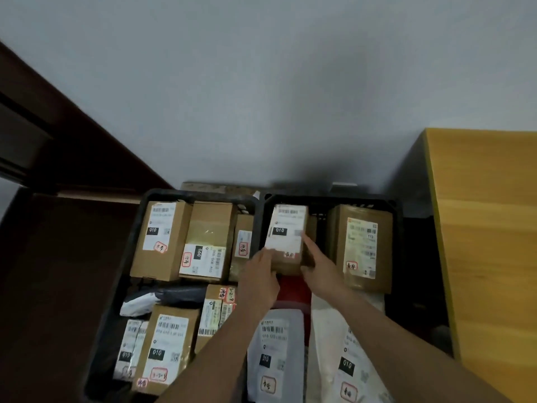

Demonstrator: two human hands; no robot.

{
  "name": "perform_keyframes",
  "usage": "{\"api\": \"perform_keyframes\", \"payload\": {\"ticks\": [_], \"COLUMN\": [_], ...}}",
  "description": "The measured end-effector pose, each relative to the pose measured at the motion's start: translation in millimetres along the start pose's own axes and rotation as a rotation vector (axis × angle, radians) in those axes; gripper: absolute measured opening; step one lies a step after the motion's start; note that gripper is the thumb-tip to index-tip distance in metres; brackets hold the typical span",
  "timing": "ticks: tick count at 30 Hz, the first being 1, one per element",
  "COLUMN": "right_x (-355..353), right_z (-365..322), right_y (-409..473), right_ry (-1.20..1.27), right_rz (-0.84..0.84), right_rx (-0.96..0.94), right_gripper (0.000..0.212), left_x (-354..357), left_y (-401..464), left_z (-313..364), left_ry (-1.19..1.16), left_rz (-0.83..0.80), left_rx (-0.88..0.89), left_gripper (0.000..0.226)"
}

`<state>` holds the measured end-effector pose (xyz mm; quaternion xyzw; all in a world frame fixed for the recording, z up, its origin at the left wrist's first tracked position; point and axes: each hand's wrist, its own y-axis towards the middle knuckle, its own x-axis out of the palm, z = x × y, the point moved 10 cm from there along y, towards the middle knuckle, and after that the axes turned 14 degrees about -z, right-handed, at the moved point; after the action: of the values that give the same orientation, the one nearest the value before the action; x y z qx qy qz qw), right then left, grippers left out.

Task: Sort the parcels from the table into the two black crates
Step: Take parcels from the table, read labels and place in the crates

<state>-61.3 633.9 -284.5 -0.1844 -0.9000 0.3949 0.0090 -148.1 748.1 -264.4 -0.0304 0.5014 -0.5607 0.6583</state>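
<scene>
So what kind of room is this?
Probably a parcel sorting room or mailroom. Two black crates hold labelled boxes and mail bags, and both hands are setting a box in.

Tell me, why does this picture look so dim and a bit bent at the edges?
Head view: dim room light, the crates nearly black; wide lens bows the table edge; label print is soft and mostly unreadable; both hands, left hand and right hand, on the small box, show only slight blur.
</scene>
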Motion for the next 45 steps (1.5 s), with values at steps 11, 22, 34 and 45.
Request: {"api": "perform_keyframes", "payload": {"ticks": [11,22,34,45], "right_x": [12,-31,-154,-275], "right_z": [-3,-47,-30,97], "right_y": [13,-106,-304,-519], "right_ry": [-0.068,-0.570,-0.595,-0.445], "right_rz": [-0.102,0.223,0.626,0.918], "right_rx": [0.044,0.044,0.191,0.310], "right_gripper": [0.069,0.089,0.088,0.090], "left_x": [22,-49,-20,105], "left_y": [1,-55,-117,-208], "left_z": [-3,84,297,521], "left_ry": [0.369,0.394,0.603,0.743], "left_rz": [-0.242,-0.160,-0.152,-0.123], "left_rx": [-0.047,0.084,0.428,0.669], "left_gripper": [0.058,0.079,0.082,0.080]}}
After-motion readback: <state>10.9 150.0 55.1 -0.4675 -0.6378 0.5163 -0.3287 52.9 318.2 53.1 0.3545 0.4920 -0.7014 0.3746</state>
